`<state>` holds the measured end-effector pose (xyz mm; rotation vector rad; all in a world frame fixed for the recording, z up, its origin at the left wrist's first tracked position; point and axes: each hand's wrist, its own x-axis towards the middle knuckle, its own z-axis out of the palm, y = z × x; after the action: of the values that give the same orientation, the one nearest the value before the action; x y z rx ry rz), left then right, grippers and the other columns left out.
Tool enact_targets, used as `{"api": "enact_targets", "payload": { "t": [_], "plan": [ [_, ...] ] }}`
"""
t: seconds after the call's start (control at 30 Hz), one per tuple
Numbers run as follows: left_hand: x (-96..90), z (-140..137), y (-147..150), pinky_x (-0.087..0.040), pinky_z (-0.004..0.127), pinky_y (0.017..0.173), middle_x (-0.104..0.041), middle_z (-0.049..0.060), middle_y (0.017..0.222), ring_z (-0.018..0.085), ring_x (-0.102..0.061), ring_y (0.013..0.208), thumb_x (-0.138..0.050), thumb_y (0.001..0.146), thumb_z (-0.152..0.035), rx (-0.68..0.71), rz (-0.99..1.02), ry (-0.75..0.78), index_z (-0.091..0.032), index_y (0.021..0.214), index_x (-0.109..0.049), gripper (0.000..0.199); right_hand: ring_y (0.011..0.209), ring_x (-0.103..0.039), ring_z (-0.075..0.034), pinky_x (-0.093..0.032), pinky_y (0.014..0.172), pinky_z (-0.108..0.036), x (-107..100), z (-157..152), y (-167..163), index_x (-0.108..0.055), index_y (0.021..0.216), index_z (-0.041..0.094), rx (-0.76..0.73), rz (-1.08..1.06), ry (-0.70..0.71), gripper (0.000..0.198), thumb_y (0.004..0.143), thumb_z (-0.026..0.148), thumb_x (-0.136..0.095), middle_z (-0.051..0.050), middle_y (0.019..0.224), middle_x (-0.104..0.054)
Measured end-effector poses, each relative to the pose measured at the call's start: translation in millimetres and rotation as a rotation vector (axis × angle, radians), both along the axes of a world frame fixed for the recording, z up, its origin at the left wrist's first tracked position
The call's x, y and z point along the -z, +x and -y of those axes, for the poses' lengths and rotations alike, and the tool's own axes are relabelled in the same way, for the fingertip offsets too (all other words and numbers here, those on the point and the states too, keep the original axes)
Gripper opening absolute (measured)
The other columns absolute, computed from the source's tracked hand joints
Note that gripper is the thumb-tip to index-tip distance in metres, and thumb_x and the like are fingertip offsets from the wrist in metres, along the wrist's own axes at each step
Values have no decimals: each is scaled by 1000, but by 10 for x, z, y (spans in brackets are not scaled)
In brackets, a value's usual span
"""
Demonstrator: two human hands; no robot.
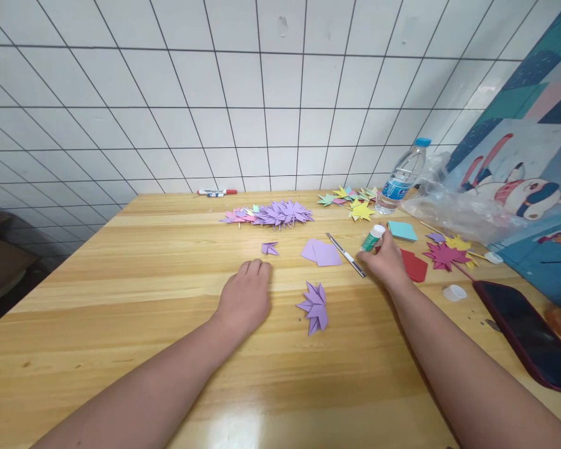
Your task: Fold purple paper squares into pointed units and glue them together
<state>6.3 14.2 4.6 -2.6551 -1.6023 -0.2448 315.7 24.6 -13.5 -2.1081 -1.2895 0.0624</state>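
Note:
My right hand (384,257) grips a glue stick (371,239) with a green label and a white top, tilted just above the table. My left hand (247,288) rests on the wood, back upward, its fingers curled in with nothing visible in them. Between the hands lies a partly built fan of folded purple paper (315,308). A small folded purple piece (270,248) sits just beyond my left hand. Purple paper squares (322,252) and a slim utility knife (346,255) lie left of the glue stick.
Purple paper stars (283,214) and yellow-green ones (361,209) lie farther back, near markers (216,193). At right are a water bottle (401,178), plastic bag (462,202), teal paper (402,231), red paper (414,265), crimson star (446,255), white cap (454,292) and phone (526,330).

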Motion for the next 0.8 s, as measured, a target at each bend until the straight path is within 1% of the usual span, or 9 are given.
{"api": "enact_targets", "payload": {
  "t": [0.1,0.17,0.2,0.27,0.33,0.43,0.57,0.7,0.8],
  "plan": [
    [-1,-43,-8,-42,37,82,-56,11,102,25,-47,101,-38,70,2,63,81,77,-18,110,-48,46,120,-36,-32,-29,98,-49,-40,37,-32,-34,130,20,-3,115,285,74,60,22,-58,-12,129,-44],
    [0,-59,-7,-42,38,82,-56,11,101,25,-48,101,-37,71,2,85,113,94,-18,111,-48,46,122,-34,-30,-25,102,-49,-100,84,-78,-34,130,21,-11,187,449,71,63,18,-55,-11,130,-42],
    [0,-63,-8,-42,38,81,-57,11,101,25,-48,100,-37,71,3,89,116,92,-18,111,-49,47,123,-34,-29,-24,102,-48,-137,113,-109,-33,130,21,-19,212,506,69,64,16,-53,-11,131,-41],
    [3,-66,-10,-43,38,78,-57,10,100,26,-49,97,-38,72,3,75,101,77,-19,111,-49,46,122,-36,-27,-25,103,-46,-209,170,-179,-34,129,22,-51,219,573,64,68,14,-51,-10,129,-43],
    [6,-68,-17,-44,37,74,-56,10,98,25,-50,94,-37,71,3,53,76,49,-19,110,-49,46,120,-39,-27,-28,101,-45,-263,216,-248,-38,127,22,-91,191,591,59,70,12,-49,-10,125,-46],
    [7,-71,-32,-44,34,68,-57,8,97,24,-53,90,-36,69,6,43,45,9,-21,110,-49,51,115,-43,-25,-37,95,-42,-295,254,-331,-43,124,23,-140,103,616,53,72,12,-48,-8,121,-49],
    [10,-76,-43,-46,32,68,-59,6,100,22,-56,89,-37,66,8,65,52,-10,-23,113,-48,58,101,-52,-21,-45,83,-38,-280,285,-417,-48,118,23,-198,-49,672,43,76,14,-45,-8,116,-53],
    [37,-81,-31,-48,34,76,-61,6,101,21,-57,93,-38,72,4,170,139,21,-21,114,-50,51,85,-55,-20,-46,75,-36,-250,322,-504,-50,114,23,-308,-96,633,39,77,13,-45,-7,103,-60],
    [59,-68,-19,-48,34,84,-62,7,103,19,-57,97,-39,77,-1,313,240,92,-19,114,-52,43,82,-57,-19,-46,72,-35,-236,331,-565,-53,110,24,-440,-80,551,36,77,13,-47,-6,96,-63]
  ]
}}
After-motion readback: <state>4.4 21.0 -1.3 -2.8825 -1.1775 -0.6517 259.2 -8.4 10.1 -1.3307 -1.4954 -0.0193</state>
